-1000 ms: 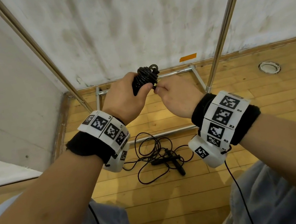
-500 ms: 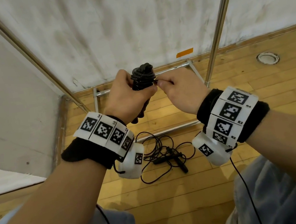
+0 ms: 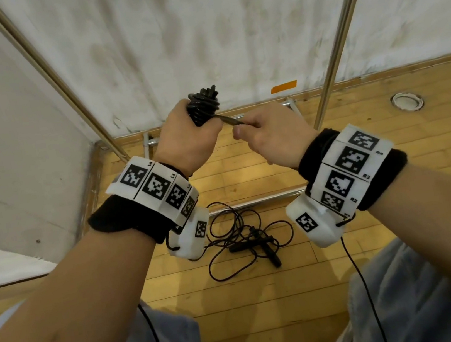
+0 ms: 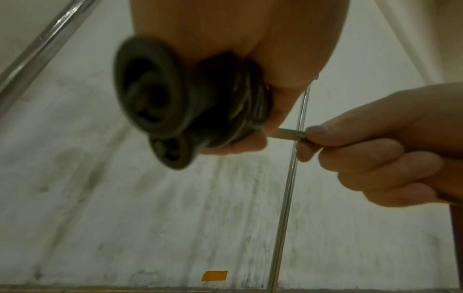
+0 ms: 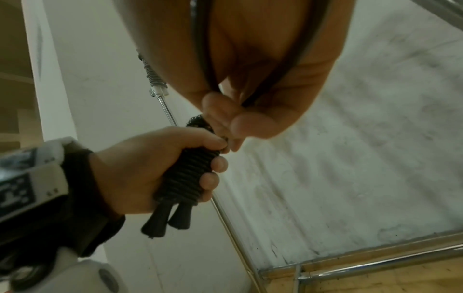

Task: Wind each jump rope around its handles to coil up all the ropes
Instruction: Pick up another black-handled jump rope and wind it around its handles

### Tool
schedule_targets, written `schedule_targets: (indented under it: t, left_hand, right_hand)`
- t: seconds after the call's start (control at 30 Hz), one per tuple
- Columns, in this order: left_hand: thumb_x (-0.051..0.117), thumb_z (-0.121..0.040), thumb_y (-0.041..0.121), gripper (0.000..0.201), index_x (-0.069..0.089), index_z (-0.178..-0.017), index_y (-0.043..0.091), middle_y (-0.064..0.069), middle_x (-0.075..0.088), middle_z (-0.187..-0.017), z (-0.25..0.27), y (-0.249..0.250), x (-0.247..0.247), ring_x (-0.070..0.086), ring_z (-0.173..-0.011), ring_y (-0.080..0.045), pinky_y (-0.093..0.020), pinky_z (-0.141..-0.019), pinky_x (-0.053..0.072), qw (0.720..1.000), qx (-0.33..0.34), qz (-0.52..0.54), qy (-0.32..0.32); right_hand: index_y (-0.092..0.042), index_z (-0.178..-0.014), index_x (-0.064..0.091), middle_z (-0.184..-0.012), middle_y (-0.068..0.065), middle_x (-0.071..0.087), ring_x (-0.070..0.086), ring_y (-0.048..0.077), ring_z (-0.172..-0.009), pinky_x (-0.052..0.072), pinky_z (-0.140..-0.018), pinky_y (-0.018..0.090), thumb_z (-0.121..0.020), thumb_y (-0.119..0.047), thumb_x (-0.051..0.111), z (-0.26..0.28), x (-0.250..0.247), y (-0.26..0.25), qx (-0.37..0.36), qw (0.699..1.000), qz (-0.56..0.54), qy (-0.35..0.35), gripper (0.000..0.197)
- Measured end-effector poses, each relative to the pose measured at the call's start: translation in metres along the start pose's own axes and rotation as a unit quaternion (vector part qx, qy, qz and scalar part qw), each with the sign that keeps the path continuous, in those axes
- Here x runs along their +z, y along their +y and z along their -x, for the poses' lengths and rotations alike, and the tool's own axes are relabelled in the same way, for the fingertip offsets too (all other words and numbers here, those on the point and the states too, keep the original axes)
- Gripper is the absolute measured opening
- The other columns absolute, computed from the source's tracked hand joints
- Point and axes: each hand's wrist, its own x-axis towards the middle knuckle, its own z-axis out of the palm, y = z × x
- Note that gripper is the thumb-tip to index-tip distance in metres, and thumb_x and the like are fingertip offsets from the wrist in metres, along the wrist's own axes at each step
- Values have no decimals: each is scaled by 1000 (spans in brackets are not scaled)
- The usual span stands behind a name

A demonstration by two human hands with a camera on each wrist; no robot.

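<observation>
Pulling the last loop snug on the wound jump rope (image 3: 204,109), held up above the floor (image 3: 266,296).
Left hand (image 3: 185,144) wraps round both handles and coils; right hand (image 3: 275,137) pinches the free loop (image 3: 230,119). Let that pinch slip, I judge, and the coils spring loose. A second rope (image 3: 246,241) lies tangled below. Where the loop tucks in is hidden behind the fingers (image 5: 215,168); the left wrist view is blurred.

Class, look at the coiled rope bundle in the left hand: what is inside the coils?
Two black handle ends poke out below the coiled rope bundle. Wraps and the left hand cover the handles' middles.
</observation>
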Motion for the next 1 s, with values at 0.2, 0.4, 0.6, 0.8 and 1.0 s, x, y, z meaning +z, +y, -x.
schedule_targets:
  t: [0.2, 0.4, 0.6, 0.8, 1.0]
  left_hand:
    - [43, -94, 14, 19, 39, -112, 19, -5, 52, -82, 2, 13, -2, 53, -79, -23, -37, -67, 47, 985, -65, 109, -113]
    - [67, -85, 32, 46, 50, -124, 15, -12, 63, -109, 6, 9, -8, 66, -97, -28, -50, -90, 52, 991, -2, 72, -111]
    - [78, -78, 18, 31, 63, -105, 15, 5, 64, -83, 9, 14, -6, 68, -68, -9, -25, -63, 57, 989, 23, 91, -115]
    - [75, -76, 11, 36, 52, -105, 12, 4, 58, -71, 7, 15, -5, 58, -51, -9, -24, -47, 49, 990, 8, 95, -105]
    - [70, -81, 6, 27, 57, -104, 10, -4, 67, -81, 5, 11, -4, 70, -71, -22, -28, -55, 56, 978, -24, 165, -129]
  right_hand:
    - [0, -94, 62, -64, 0, 49, 42, 13, -51, 33, -48, 26, -96, -13, 39, -5, -7, -3, 19, 1000, 1, 23, 27]
    - [-15, -89, 55, -64, -4, 48, 42, 9, -52, 31, -46, 20, -97, -11, 39, 2, -17, -3, 11, 1000, 27, 4, 18]
    - [-12, -89, 66, -63, -2, 54, 47, 6, -51, 36, -51, 20, -95, -18, 47, 5, -29, -8, -15, 998, 51, 17, 20]
    - [-5, -82, 68, -57, 1, 55, 44, 9, -48, 36, -50, 24, -94, -34, 51, 7, -32, -8, -20, 996, 77, 37, 35]
    - [-10, -100, 65, -65, -8, 50, 44, 6, -55, 33, -52, 21, -95, -18, 47, 9, -23, -10, -27, 998, 62, 18, 21]
